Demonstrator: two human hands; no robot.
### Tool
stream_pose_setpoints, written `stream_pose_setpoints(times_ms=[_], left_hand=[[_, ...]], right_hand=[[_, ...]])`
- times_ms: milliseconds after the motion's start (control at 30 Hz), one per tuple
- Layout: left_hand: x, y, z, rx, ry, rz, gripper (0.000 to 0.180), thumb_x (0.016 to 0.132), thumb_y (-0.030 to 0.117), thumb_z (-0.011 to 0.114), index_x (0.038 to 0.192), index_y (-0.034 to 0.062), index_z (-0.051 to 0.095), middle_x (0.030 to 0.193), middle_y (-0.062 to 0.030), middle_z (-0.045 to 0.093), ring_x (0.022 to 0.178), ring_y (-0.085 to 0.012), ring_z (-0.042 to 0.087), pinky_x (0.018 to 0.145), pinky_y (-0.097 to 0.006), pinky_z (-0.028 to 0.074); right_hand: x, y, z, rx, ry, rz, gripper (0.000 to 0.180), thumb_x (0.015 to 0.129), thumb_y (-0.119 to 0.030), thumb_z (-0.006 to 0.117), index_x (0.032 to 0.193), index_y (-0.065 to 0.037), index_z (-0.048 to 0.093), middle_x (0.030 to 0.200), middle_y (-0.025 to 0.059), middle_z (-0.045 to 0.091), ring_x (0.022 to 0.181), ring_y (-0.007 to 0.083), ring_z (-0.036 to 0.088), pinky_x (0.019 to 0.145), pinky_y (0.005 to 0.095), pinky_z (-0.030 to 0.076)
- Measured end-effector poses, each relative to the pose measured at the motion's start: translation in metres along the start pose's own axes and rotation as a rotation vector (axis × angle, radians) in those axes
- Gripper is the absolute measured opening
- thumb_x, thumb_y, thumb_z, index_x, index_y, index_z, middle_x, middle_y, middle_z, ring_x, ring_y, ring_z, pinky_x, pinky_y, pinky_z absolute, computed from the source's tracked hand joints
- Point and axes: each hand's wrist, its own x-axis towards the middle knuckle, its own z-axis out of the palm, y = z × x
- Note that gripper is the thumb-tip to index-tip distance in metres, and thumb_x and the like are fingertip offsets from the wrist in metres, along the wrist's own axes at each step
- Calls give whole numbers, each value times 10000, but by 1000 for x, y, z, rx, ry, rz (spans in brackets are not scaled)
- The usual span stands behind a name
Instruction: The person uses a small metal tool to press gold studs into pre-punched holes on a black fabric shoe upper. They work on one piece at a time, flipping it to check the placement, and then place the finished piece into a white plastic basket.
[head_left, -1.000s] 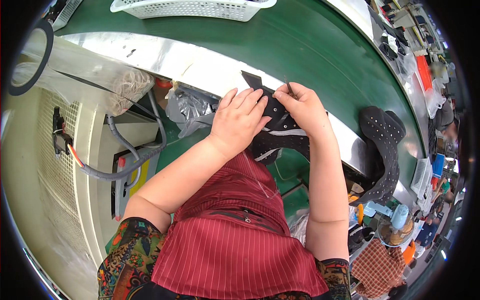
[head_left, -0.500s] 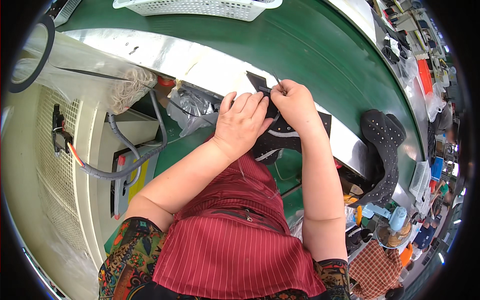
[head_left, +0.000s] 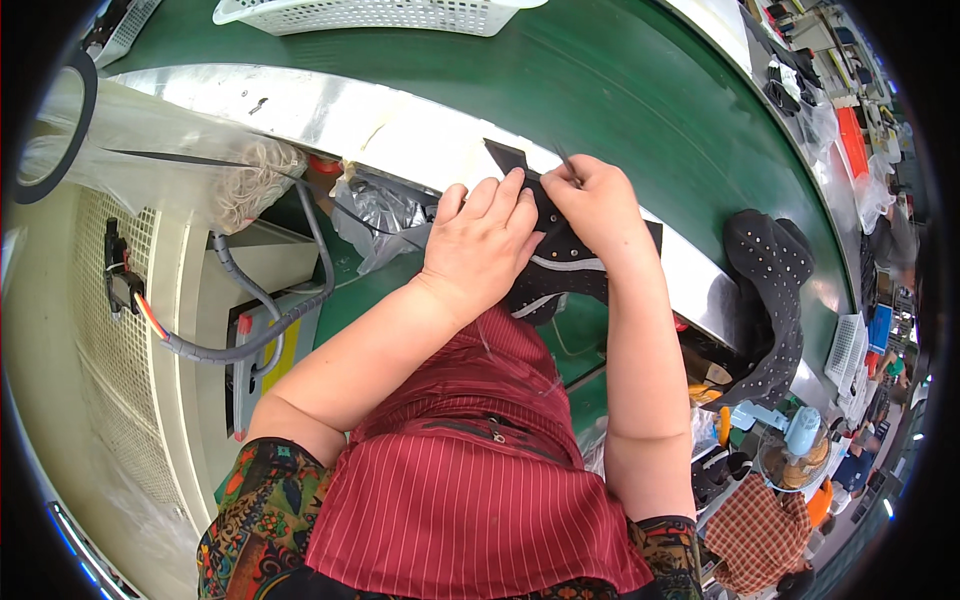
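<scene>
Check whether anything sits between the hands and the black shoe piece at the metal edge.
Nothing visible does. The left hand lies flat on the black shoe piece, and the right hand pinches its upper end, a thin dark tool in its fingers. The crumpled silver bag lies beside them, not between.

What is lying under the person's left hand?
Under the left hand lies a black shoe upper with white trim. The hand covers its middle, so that part stays unseen.

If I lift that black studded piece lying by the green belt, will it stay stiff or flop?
The black studded piece probably flops: it already curves over the metal edge. It looks thin, so likely light. The studs may add grip.
</scene>
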Motion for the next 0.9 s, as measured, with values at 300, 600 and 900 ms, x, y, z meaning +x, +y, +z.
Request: stream_pose_setpoints(times_ms=[300,600,900], left_hand=[[3,1,-4,41,-29,21,427,728,267,689,1076,54,565,1219,-101,525,1013,-234,502,893,-406,365],[9,2,-8,13,-72,6,496,722,257,698,1135,31,539,1207,-105,545,994,-233,526,919,-405,369],[4,-1,-11,-16,-119,19,542,720,251,700,1173,20,512,1247,-124,521,1032,-245,520,906,-395,372]], right_hand=[[-35,18,-42,61,28,51,247,797,-188,637,775,54,591,602,60,528,583,110,462,547,281,396],[-21,39,-30,209,187,135,207,799,-171,649,760,24,590,616,12,512,592,90,446,545,259,380],[-18,25,-32,397,230,50,187,804,-156,653,778,17,591,629,-16,519,581,55,431,526,237,362]])
